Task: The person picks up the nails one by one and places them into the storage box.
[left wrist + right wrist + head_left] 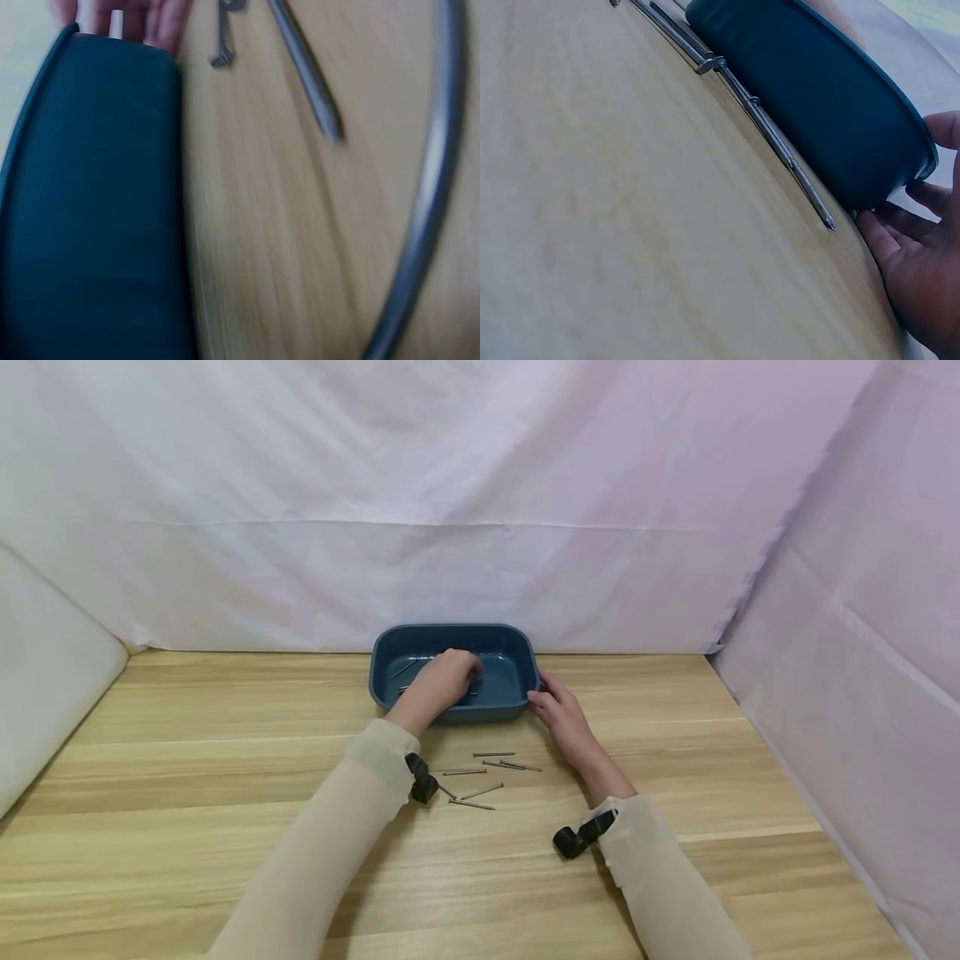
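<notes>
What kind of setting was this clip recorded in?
Probably a staged recording booth, not a real workshop: white sheeting drapes the back and sides around a wood-grain table, which carries only a blue tray and some loose nails.

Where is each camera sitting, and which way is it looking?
Head: up high, looking forward and down at the blue tray, nails, both sleeves, left hand and right hand.
Left wrist: low by the table, blurred, facing the tray's outer wall; the other hand's fingertips show.
Right wrist: low on the table, facing the tray; right fingers show.
All three share the tray and nails.
</notes>
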